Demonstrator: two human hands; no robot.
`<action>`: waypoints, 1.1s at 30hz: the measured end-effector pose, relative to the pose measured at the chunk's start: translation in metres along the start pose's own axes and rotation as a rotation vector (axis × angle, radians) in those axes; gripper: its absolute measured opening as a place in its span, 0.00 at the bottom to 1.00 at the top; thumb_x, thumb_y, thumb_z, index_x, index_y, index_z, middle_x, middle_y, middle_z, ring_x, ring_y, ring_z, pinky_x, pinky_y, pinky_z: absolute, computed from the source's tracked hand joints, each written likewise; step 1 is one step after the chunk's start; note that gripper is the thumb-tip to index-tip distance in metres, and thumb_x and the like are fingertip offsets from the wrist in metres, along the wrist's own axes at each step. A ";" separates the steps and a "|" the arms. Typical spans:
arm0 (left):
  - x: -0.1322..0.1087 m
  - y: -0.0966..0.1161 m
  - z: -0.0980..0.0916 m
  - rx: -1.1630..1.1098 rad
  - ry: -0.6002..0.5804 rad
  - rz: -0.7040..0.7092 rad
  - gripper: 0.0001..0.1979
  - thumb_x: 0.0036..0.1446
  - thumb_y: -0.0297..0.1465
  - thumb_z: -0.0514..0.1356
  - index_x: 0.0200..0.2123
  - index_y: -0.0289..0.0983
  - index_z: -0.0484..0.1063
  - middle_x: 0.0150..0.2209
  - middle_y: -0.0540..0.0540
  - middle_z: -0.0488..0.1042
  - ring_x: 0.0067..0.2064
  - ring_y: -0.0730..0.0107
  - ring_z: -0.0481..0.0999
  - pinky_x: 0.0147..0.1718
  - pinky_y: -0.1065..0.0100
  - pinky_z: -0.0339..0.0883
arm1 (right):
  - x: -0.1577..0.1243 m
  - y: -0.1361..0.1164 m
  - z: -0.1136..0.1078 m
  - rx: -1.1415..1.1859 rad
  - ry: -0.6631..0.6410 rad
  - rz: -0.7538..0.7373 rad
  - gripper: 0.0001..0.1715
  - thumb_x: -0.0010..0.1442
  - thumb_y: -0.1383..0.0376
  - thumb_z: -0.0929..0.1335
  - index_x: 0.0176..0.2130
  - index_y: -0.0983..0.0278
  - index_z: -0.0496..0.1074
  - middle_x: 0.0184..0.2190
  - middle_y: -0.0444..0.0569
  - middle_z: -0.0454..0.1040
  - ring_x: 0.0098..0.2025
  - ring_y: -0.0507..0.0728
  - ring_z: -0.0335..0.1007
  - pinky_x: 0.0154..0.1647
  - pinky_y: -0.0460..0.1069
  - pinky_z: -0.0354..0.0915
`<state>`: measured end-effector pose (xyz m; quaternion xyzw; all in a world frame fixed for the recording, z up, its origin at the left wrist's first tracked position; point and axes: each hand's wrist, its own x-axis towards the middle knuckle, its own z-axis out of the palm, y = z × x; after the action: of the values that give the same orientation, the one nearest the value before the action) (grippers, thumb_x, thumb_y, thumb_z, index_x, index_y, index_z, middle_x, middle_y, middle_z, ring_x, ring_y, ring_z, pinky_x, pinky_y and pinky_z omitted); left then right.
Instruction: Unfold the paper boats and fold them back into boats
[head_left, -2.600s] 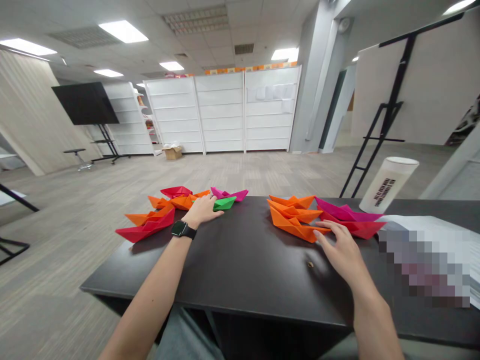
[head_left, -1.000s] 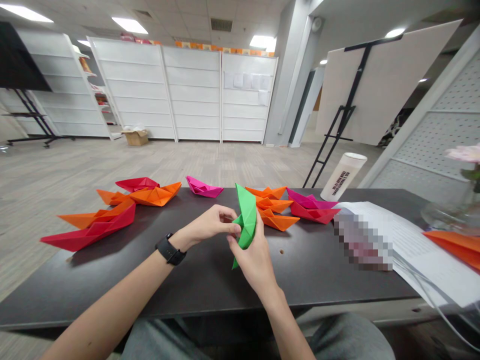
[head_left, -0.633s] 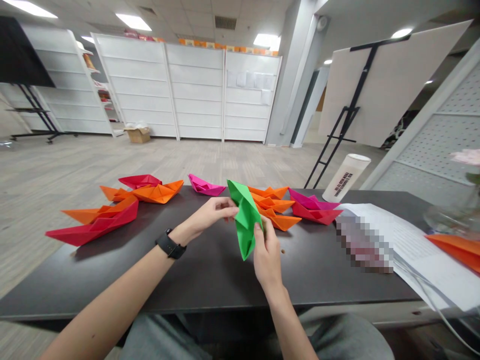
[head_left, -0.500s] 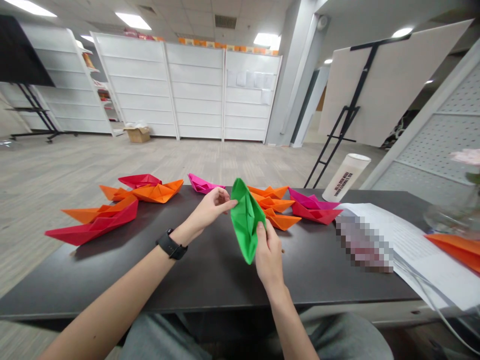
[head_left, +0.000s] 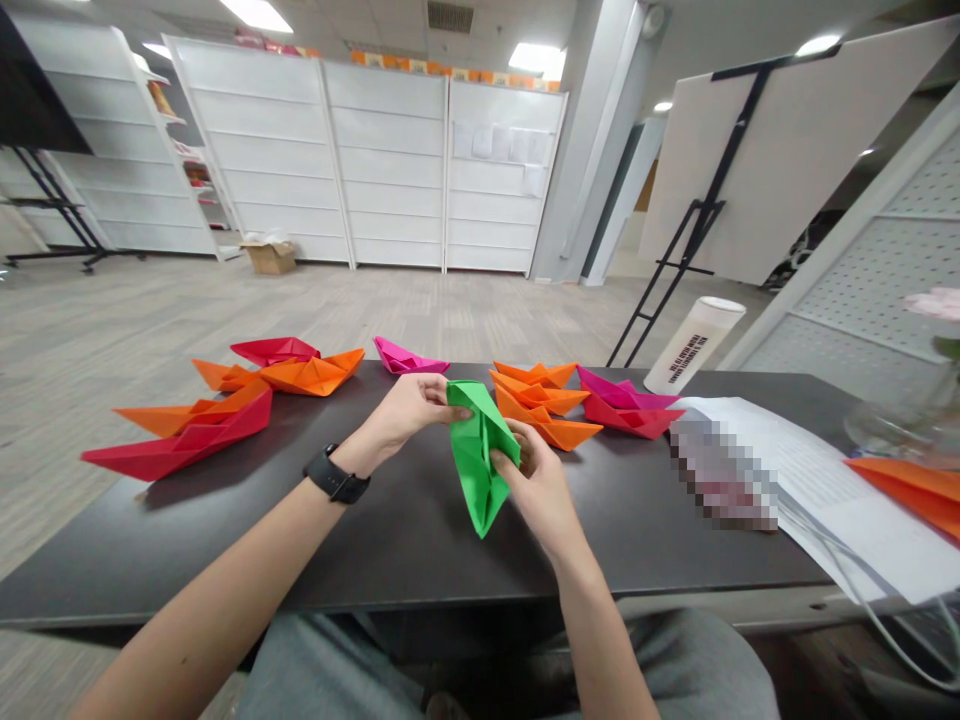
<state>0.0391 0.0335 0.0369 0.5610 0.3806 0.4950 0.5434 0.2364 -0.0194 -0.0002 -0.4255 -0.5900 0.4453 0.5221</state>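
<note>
A green paper boat (head_left: pixel 474 470) is held up over the dark table between both hands, its folded hollow facing me and one point downward. My left hand (head_left: pixel 411 405), with a black watch on the wrist, pinches its upper left edge between thumb and fingers. On the other side my right hand (head_left: pixel 536 470) grips it, thumb pressed on the inner folds and fingers behind. Just beyond are stacked orange paper boats (head_left: pixel 544 402). Farther left of them lies a magenta paper boat (head_left: pixel 409 357).
Red and orange paper boats (head_left: pixel 187 432) stand at the table's left. Purple and red boats (head_left: pixel 630 405) sit right of centre. A white cylinder (head_left: pixel 694 345), printed sheets (head_left: pixel 750 440), a cable (head_left: pixel 862 590) and another orange boat (head_left: pixel 911 495) occupy the right side.
My left hand has closed on the boat's upper left edge. The boat has shifted slightly left and down, its top now flatter and wider. My right thumb has moved onto the inner folds.
</note>
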 end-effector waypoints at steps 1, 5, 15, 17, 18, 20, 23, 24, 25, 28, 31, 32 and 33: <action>-0.001 0.002 0.001 -0.013 -0.029 -0.013 0.17 0.36 0.26 0.76 0.29 0.32 0.73 0.29 0.47 0.79 0.32 0.69 0.78 0.35 0.68 0.70 | -0.001 -0.001 0.000 0.053 -0.050 0.007 0.21 0.55 0.60 0.71 0.49 0.61 0.72 0.42 0.49 0.79 0.43 0.60 0.75 0.44 0.52 0.69; -0.007 0.009 0.002 -0.089 -0.193 -0.081 0.19 0.38 0.21 0.73 0.36 0.34 0.75 0.34 0.48 0.79 0.36 0.70 0.77 0.39 0.69 0.69 | -0.002 0.000 -0.001 0.216 -0.139 0.065 0.16 0.53 0.62 0.71 0.44 0.61 0.76 0.38 0.48 0.80 0.43 0.62 0.75 0.45 0.54 0.69; -0.009 0.010 0.001 0.021 -0.416 0.086 0.11 0.49 0.28 0.70 0.36 0.35 0.74 0.37 0.47 0.74 0.40 0.68 0.73 0.42 0.69 0.65 | -0.002 -0.002 0.000 0.297 -0.030 0.108 0.08 0.54 0.61 0.70 0.33 0.60 0.67 0.28 0.40 0.67 0.31 0.53 0.63 0.34 0.45 0.61; -0.010 0.009 0.000 -0.010 -0.468 0.069 0.14 0.48 0.30 0.71 0.38 0.36 0.72 0.39 0.46 0.72 0.41 0.68 0.72 0.41 0.70 0.65 | -0.004 -0.005 0.001 0.300 -0.034 0.102 0.11 0.52 0.61 0.71 0.33 0.60 0.66 0.28 0.40 0.66 0.31 0.52 0.62 0.33 0.44 0.61; -0.011 0.009 -0.001 -0.031 -0.495 0.058 0.16 0.48 0.30 0.71 0.40 0.36 0.72 0.40 0.46 0.72 0.42 0.67 0.72 0.41 0.70 0.65 | -0.004 -0.006 0.000 0.305 -0.054 0.098 0.11 0.52 0.60 0.71 0.34 0.60 0.67 0.30 0.41 0.66 0.32 0.53 0.63 0.34 0.44 0.61; -0.013 0.011 -0.001 -0.064 -0.550 0.038 0.22 0.46 0.31 0.72 0.44 0.37 0.71 0.42 0.45 0.72 0.44 0.65 0.72 0.41 0.70 0.65 | -0.006 -0.008 0.000 0.314 -0.118 0.099 0.11 0.53 0.59 0.71 0.36 0.60 0.69 0.33 0.43 0.68 0.35 0.54 0.64 0.35 0.45 0.63; -0.018 0.017 0.001 -0.048 -0.637 -0.002 0.27 0.44 0.31 0.73 0.48 0.38 0.69 0.42 0.45 0.72 0.44 0.64 0.73 0.42 0.69 0.65 | -0.007 -0.009 -0.001 0.292 -0.211 0.129 0.11 0.54 0.57 0.71 0.35 0.60 0.69 0.31 0.44 0.68 0.34 0.55 0.64 0.33 0.45 0.63; -0.019 0.018 0.002 -0.042 -0.666 -0.016 0.27 0.44 0.31 0.73 0.48 0.39 0.69 0.41 0.45 0.72 0.43 0.65 0.73 0.41 0.68 0.66 | -0.007 -0.008 -0.001 0.288 -0.222 0.135 0.11 0.54 0.57 0.71 0.34 0.60 0.69 0.31 0.43 0.68 0.34 0.55 0.64 0.33 0.46 0.63; -0.020 0.018 0.004 -0.044 -0.685 -0.022 0.28 0.42 0.31 0.74 0.47 0.39 0.68 0.41 0.46 0.72 0.43 0.64 0.73 0.41 0.68 0.66 | -0.007 -0.008 0.000 0.293 -0.220 0.134 0.12 0.54 0.57 0.72 0.34 0.60 0.68 0.30 0.43 0.67 0.33 0.55 0.64 0.33 0.46 0.63; -0.021 0.015 0.010 -0.074 -0.651 0.006 0.35 0.36 0.30 0.76 0.49 0.40 0.68 0.41 0.48 0.70 0.44 0.64 0.72 0.42 0.68 0.65 | -0.007 -0.005 0.001 0.337 -0.178 0.099 0.13 0.54 0.58 0.73 0.34 0.60 0.67 0.31 0.42 0.67 0.33 0.54 0.64 0.34 0.46 0.63; -0.017 0.009 0.015 -0.133 -0.496 0.041 0.34 0.38 0.31 0.76 0.50 0.40 0.69 0.40 0.49 0.70 0.42 0.67 0.71 0.40 0.71 0.64 | -0.007 -0.005 0.002 0.361 -0.110 0.066 0.14 0.54 0.57 0.73 0.35 0.60 0.67 0.31 0.41 0.67 0.33 0.53 0.64 0.34 0.45 0.63; -0.016 0.007 0.017 -0.163 -0.437 0.043 0.31 0.40 0.32 0.75 0.49 0.39 0.70 0.39 0.49 0.70 0.41 0.68 0.71 0.39 0.71 0.64 | -0.007 -0.005 0.002 0.368 -0.083 0.058 0.14 0.54 0.57 0.73 0.35 0.60 0.68 0.31 0.41 0.67 0.33 0.53 0.65 0.35 0.46 0.64; -0.015 0.005 0.018 -0.189 -0.381 0.044 0.27 0.43 0.33 0.74 0.47 0.39 0.71 0.39 0.49 0.70 0.39 0.69 0.72 0.38 0.71 0.64 | -0.007 -0.006 0.003 0.371 -0.064 0.046 0.14 0.54 0.56 0.73 0.36 0.59 0.68 0.32 0.42 0.68 0.34 0.54 0.66 0.36 0.46 0.65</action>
<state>0.0525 0.0145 0.0413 0.5991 0.2109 0.4252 0.6448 0.2341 -0.0275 0.0043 -0.3211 -0.5040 0.5716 0.5623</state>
